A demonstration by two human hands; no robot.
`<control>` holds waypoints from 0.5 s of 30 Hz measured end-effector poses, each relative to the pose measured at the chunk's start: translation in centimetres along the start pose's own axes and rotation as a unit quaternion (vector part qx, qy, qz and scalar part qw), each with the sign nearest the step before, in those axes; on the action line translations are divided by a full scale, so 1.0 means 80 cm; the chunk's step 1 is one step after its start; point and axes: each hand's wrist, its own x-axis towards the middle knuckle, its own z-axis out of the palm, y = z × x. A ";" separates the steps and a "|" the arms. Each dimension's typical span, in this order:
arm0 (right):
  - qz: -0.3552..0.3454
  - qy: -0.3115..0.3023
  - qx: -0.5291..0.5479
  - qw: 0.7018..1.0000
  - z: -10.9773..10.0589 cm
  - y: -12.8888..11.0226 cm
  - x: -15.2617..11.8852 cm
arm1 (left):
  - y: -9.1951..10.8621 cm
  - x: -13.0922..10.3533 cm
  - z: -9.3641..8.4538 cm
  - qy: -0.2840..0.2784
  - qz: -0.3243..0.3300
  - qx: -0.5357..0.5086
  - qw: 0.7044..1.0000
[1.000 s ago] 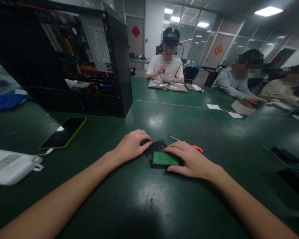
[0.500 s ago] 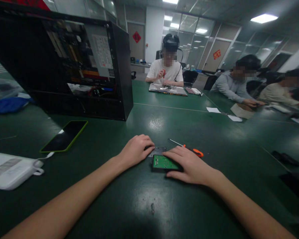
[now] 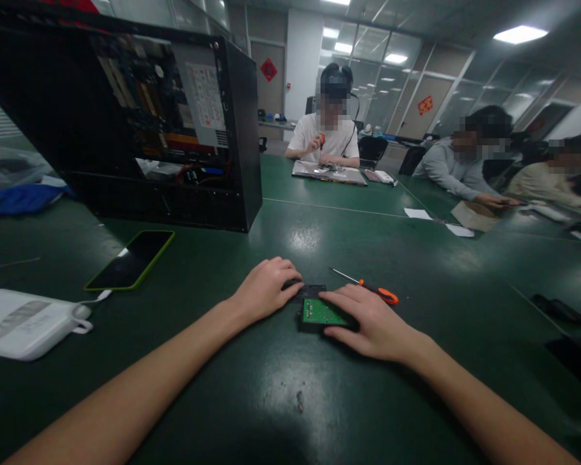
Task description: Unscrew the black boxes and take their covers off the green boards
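A small, rectangular green circuit board (image 3: 322, 311) is sitting face-up in a shallow black plastic casing (image 3: 314, 327), so the opening-up part is looking done: the casing is standing uncovered, and a thin, flat, dark plate (image 3: 315, 290), seemingly its cover, is lying separately just beyond its far edge. Whether the plate and casing are touching cannot be told. What is remaining undone, as far as this view is showing, is any lifting of the board out of the casing or any setting of the plate over it; loose screws are not showing at this size. An orange-and-black-handled screwdriver with a slim metal shaft (image 3: 380, 294) is lying on the dark green tabletop (image 3: 252, 387) behind the right hand (image 3: 368, 320), in neither hand's grasp. The board and casing are sitting low on the tabletop, between the hands but nearer the right one, which is spanning the casing's right end in a moderately narrow grip, thumb along the near side and fingers along the far side. The left hand (image 3: 271, 284) is curling its thumb and fingers narrowly at the plate's left end; whether it is pinching or merely touching cannot be told.
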 end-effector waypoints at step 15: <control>0.508 0.301 -0.301 0.749 -0.204 0.253 -0.227 | 0.017 -0.006 -0.012 -0.002 0.003 0.012 1.000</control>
